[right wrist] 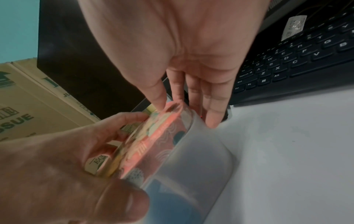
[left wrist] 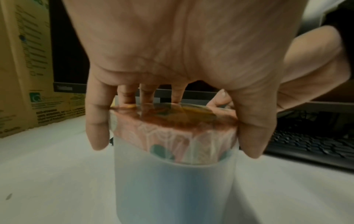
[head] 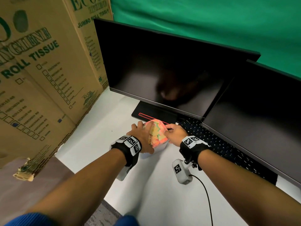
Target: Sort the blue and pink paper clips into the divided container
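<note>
A frosted, see-through container (head: 160, 148) stands on the white desk, with a bluish tint low inside it (left wrist: 162, 189). A pink patterned lid (head: 156, 132) sits tilted in its mouth. My left hand (head: 141, 136) grips this lid (left wrist: 172, 130) from above, thumb on one side and fingers on the other. My right hand (head: 174, 132) pinches the lid's far right corner (right wrist: 172, 107), its fingers (right wrist: 212, 109) lying straight down the container wall (right wrist: 195, 166). No paper clips show in any view.
Two dark monitors (head: 162, 66) stand behind the container, and a black keyboard (head: 211, 141) lies to its right. Cardboard boxes (head: 40, 70) wall off the left. A cable (head: 206, 198) runs across the white desk (head: 91, 128) near my right forearm.
</note>
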